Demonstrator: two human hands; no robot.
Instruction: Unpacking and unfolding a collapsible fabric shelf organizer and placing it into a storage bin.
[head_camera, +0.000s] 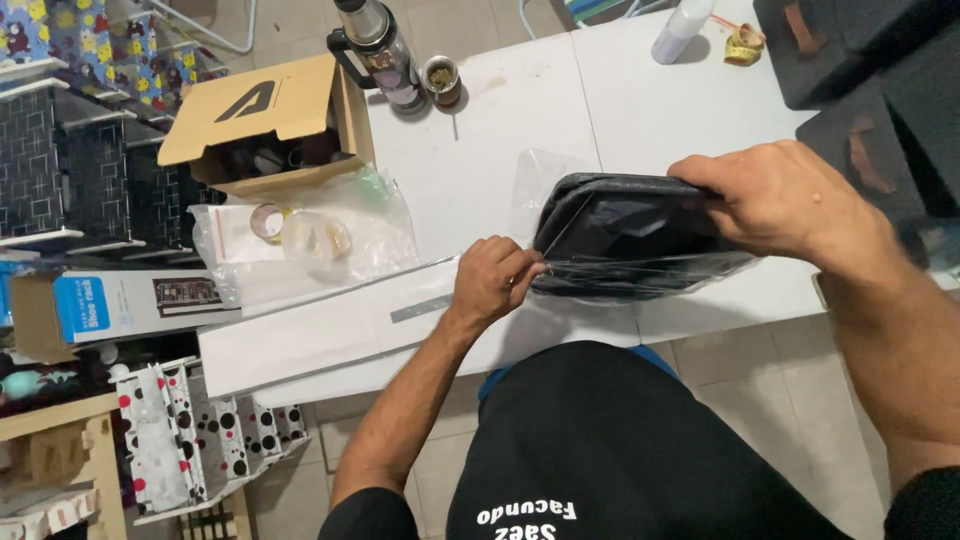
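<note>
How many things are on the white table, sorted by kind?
Black cases in clear wrap, held by the left hand and right hand: 1
Cardboard boxes: 1
Clear plastic bags with tape rolls: 1
Flasks: 1
Small cups: 1
White bottles: 1
Tape measures: 1
Total: 7

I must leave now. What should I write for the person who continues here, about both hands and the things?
Left hand: pinching the edge of the clear plastic bag at its open end.
Right hand: gripping the top of the black case, tilted on the white table.
Done: case sits mostly inside the bag.
Left: bag mouth not yet closed. Tape rolls lie in another bag beside the cardboard box.
</note>
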